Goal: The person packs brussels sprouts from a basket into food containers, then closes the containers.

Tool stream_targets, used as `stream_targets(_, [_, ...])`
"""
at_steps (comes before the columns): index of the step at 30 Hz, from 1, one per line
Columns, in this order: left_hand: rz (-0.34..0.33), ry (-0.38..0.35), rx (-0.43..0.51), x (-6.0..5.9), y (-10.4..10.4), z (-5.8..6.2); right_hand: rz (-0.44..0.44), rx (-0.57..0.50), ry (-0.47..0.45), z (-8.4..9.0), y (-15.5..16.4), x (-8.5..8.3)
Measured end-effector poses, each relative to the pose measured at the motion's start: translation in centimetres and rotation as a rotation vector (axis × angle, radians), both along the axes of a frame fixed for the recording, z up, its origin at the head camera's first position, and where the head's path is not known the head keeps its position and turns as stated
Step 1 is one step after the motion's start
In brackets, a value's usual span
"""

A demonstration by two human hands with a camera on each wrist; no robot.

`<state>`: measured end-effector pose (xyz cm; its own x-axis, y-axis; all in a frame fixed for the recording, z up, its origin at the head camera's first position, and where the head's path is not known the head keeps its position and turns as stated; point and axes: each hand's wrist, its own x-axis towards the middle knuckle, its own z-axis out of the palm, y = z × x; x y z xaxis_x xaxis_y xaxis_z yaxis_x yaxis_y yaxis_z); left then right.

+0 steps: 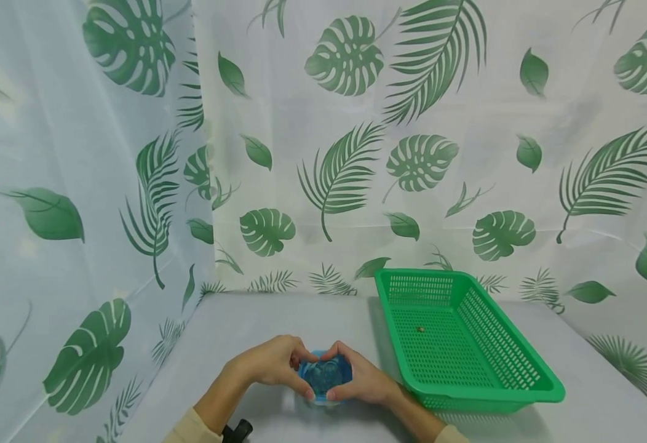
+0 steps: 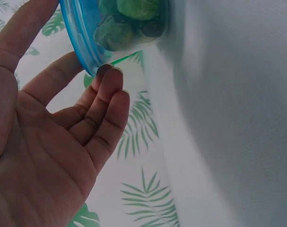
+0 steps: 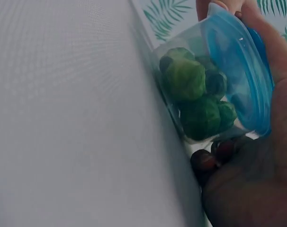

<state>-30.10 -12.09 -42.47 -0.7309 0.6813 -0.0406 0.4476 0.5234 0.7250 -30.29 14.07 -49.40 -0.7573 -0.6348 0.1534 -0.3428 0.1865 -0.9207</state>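
Observation:
In the middle near part of the table stands a clear plastic tub (image 3: 158,49) with a blue lid (image 1: 325,374). Through its wall show several round green vegetables that look like Brussels sprouts (image 3: 186,78). My left hand (image 1: 273,363) holds the lid's left edge between thumb and forefinger, its other fingers bent below the rim in the left wrist view. From the right, my right hand (image 1: 365,380) grips the same rim, thumb near and forefinger at the far side. Both forefingers almost meet at the far edge. The lid sits over the tub's mouth.
A green perforated basket (image 1: 484,394) stands on the white table to the right, beside my right forearm. A small brown bit (image 1: 420,330) lies on its floor. Near my left sleeve a black object (image 1: 238,431) pokes into view. Leaf-patterned curtains (image 1: 357,184) border the back and left.

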Motion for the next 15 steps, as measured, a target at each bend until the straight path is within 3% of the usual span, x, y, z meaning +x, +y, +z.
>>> stream_targets(4, [0.0,0.012,0.0,-0.05,0.04,0.09,0.073,-0.02,-0.024,-0.06,0.19,-0.19])
stream_targets(15, [0.0,0.036,-0.042,0.33,0.27,0.24,0.087,-0.051,-0.089,0.03,0.03,0.22])
